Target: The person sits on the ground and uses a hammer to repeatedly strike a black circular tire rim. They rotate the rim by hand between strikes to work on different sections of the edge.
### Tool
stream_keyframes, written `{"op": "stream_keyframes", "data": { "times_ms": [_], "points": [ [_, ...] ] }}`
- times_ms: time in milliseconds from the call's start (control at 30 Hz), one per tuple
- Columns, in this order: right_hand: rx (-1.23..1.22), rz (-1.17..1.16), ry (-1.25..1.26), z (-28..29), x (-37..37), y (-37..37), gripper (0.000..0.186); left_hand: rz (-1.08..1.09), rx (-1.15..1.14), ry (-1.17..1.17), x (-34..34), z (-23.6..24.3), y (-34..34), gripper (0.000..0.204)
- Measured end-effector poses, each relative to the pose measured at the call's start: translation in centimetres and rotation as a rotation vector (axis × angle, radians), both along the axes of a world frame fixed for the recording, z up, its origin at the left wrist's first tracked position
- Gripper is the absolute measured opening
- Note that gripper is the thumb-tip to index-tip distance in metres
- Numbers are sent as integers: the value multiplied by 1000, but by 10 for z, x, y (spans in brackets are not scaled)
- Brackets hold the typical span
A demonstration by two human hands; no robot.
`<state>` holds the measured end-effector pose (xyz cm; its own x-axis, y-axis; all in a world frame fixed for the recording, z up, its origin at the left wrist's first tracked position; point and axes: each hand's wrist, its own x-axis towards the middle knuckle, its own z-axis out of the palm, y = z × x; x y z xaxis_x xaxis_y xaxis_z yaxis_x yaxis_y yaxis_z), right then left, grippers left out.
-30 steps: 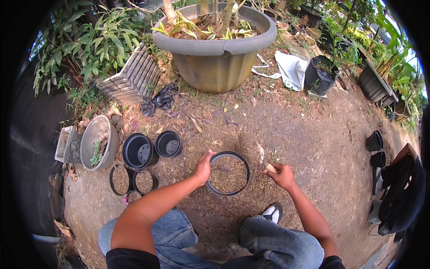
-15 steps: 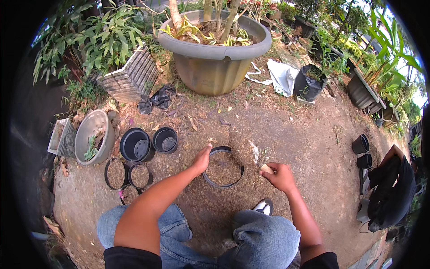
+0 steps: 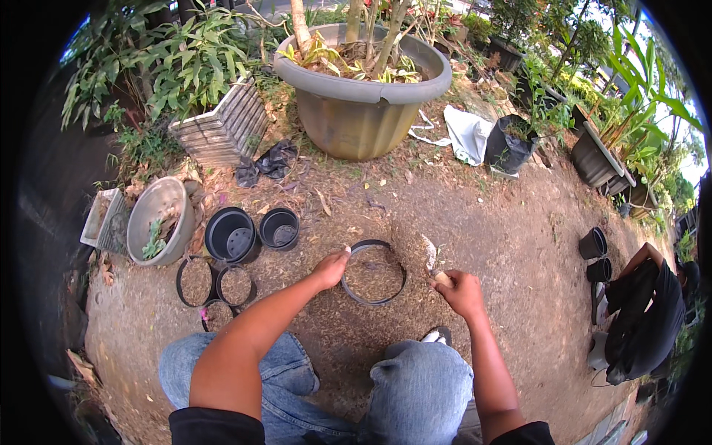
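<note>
My left hand is closed on the rim of a round black pot that holds dry, flaky soil. To the pot's right, my right hand grips a small trowel by its pale handle, its light blade raised beside the rim. A blurred mass of brown soil shows between the blade and the pot.
Several small black pots, some soil-filled, and a grey basin stand left. A large planter, ribbed box and white sack lie beyond. At right, a crouching person is beside two black pots.
Since a second ago the brown soil mass has appeared by the trowel, over the pot's right side. The view has shifted slightly, and my right knee appears farther left.
</note>
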<state>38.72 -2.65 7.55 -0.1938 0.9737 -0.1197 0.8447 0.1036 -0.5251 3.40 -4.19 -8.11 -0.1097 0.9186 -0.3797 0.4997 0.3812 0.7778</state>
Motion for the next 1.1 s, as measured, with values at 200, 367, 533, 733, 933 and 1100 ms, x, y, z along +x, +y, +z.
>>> {"op": "stream_keyframes", "data": {
  "times_ms": [200,367,533,733,933,1100],
  "points": [
    [66,17,13,-18,7,-14,41,-18,-4,4,-9,-4,1,68],
    [45,-26,3,-21,7,-17,41,-17,39,-13,-12,-3,1,66],
    [50,-1,7,-10,1,-9,41,11,184,65,-10,-9,-9,65],
    [53,131,-71,0,-17,8,40,-15,159,93,-13,0,-8,63],
    [84,162,-102,-5,-35,15,41,-32,103,82,-10,4,-6,61],
    [75,182,-166,0,-52,5,43,-15,103,99,-11,7,-10,60]
  ]
}}
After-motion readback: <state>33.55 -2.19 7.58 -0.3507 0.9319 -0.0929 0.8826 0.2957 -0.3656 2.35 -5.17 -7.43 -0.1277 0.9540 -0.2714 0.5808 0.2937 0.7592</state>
